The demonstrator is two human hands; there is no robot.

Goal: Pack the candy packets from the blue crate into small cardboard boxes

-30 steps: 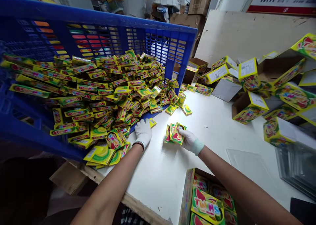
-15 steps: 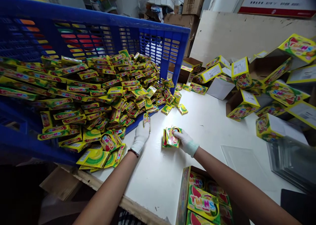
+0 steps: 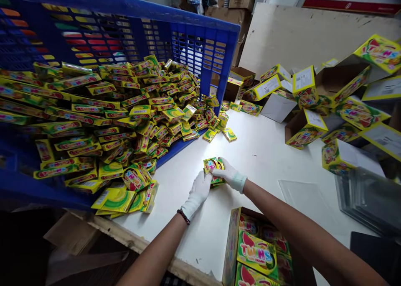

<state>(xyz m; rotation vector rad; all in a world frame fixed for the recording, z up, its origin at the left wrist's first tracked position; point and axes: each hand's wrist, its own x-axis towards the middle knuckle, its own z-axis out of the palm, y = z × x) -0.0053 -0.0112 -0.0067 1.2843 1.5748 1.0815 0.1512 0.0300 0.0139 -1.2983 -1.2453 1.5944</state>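
Note:
Both of my hands wear white gloves and meet at a few small yellow-green printed boxes [image 3: 214, 164] held just over the white table. My right hand [image 3: 231, 175] is closed around them from the right, its thumb across the top one. At their near left edge, my left hand [image 3: 200, 190] is closed with its fingertips on the boxes. Left of my hands, a blue crate [image 3: 230, 56] lies tipped towards me, and many more small boxes [image 3: 138, 110] spill from it. Below my right forearm stands an open display carton [image 3: 231, 246] with several "TWINS" boxes [image 3: 257, 252] inside.
Several open, mostly unfilled cartons [image 3: 305, 129] are heaped at the back right. Clear plastic trays [image 3: 363, 198] and a flat clear sheet [image 3: 308, 202] lie on the right. Two loose small boxes [image 3: 230, 134] rest near the crate's corner. The table's wooden edge [image 3: 131, 240] runs along the front.
My left hand has moved right from the crate's edge, bringing a small box to those in my right hand. The right hand has shifted slightly up and left. The view has tilted down a little.

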